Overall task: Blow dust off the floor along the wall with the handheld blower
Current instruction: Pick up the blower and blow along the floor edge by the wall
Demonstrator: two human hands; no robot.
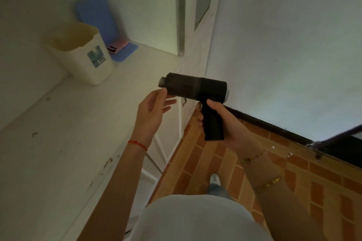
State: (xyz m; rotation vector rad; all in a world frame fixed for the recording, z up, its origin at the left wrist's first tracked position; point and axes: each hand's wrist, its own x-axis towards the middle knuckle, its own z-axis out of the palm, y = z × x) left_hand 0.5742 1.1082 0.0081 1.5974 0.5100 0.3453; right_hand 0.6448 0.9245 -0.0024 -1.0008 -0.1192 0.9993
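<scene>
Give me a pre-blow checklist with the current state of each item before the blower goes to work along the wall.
1. Right hand wrapped round the grip of the blower: ok.
2. Left hand clear of the nozzle: not ok, its fingers are at the nozzle end.
3. Nozzle aimed down at the brick-pattern floor: not ok, the barrel is level, pointing left.
4. Blower running: cannot tell.
5. Floor strip by the dark skirting free of obstacles: ok near the hands.
</scene>
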